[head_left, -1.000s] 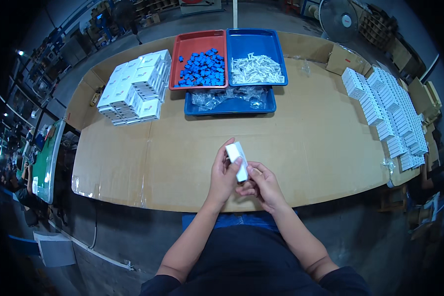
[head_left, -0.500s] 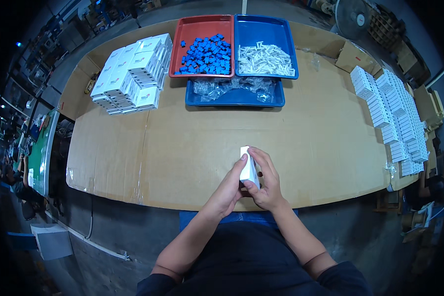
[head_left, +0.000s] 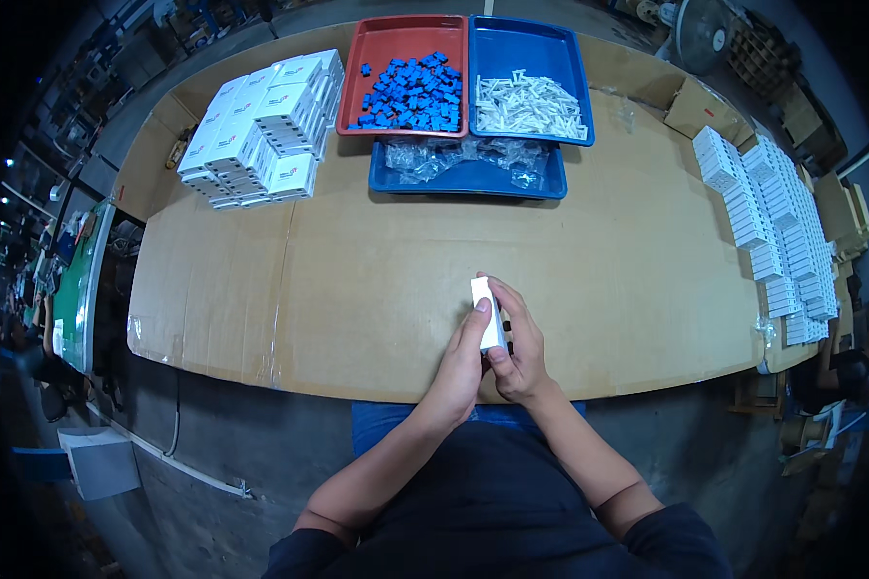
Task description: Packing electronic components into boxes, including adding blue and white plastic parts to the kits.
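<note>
Between both hands, above the near part of the cardboard-covered table, I hold a small white box upright on its narrow side. My left hand grips its left side, with the thumb along the face turned to me. My right hand wraps the other side, fingers at the far top corner and thumb at the near lower end. The palms and fingers hide much of the box.
Beyond my hands stand a red tray of blue plastic pieces and a blue tray of white plastic parts. Under them sits another blue tray with clear bags. White boxes are stacked at left; rows of small white boxes stand at right.
My hands have shifted slightly and the box has turned a little, so its bright narrow face shows more fully. The view has tilted a bit. Both hands keep their hold.
</note>
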{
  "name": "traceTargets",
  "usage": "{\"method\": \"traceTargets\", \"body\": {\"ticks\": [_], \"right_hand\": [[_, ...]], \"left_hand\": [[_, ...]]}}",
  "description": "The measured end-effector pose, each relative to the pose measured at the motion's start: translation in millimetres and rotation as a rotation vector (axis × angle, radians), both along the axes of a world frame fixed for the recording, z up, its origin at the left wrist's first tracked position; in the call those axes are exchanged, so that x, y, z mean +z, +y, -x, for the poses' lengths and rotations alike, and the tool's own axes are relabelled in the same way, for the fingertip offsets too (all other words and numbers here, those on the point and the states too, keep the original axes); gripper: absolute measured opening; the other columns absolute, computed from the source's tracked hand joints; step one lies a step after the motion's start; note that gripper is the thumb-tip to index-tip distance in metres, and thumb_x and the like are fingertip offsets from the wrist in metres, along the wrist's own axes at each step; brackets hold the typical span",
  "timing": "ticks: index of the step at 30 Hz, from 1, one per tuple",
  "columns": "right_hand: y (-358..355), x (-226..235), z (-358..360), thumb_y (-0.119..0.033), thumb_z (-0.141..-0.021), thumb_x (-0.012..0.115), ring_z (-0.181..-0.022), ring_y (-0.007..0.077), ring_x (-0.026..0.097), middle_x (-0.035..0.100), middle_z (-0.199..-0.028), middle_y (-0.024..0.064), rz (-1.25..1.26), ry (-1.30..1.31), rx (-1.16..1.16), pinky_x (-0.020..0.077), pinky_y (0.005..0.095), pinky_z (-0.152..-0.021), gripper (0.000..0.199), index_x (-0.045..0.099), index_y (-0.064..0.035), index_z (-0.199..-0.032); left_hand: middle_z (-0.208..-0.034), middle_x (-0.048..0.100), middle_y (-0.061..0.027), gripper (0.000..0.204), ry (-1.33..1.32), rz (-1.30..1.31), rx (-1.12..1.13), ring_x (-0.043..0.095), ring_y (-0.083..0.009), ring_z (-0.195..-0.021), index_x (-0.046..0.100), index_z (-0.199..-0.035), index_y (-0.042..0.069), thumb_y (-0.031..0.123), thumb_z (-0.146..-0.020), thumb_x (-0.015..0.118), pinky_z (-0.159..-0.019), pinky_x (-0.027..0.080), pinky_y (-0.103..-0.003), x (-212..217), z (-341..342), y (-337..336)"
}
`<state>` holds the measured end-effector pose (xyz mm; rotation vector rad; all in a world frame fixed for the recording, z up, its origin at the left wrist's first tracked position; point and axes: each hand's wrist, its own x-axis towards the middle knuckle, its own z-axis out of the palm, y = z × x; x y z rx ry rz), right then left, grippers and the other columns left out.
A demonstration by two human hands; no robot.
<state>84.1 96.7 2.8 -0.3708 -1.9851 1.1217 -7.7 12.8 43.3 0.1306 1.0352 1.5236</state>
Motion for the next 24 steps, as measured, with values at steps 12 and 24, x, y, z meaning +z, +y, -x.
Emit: {"method": "traceTargets", "body": {"ticks": [12,24], "right_hand": [[3.5,-12.7,-3.6,-0.051,-0.110,0.042,-0.119,0.0510,0.062,0.056,-0.137,0.0365,-0.260,0.116,-0.071,0.0530,0.0491,-0.100,0.074,0.050,0.0146,-0.143],[3.5,-16.8,-4.4,-0.047,-0.112,0.039,-0.119,0.0524,0.063,0.057,-0.136,0.0381,-0.283,0.120,-0.093,0.0534,0.0505,-0.100,0.072,0.051,0.0168,-0.140]], "left_hand": [[-0.128,0.060,-0.0078,0.058,0.036,-0.041,0.056,0.059,-0.0156,-0.119,0.050,-0.142,0.004,0.051,-0.109,0.048,-0.103,0.048,-0.033,-14.1,-14.7,1.4],[-0.122,0.063,-0.0079,0.053,0.086,-0.063,0.033,0.063,-0.0146,-0.113,0.053,-0.136,0.003,0.049,-0.109,0.048,-0.096,0.051,-0.031,-24.4,-14.1,2.0]]}}
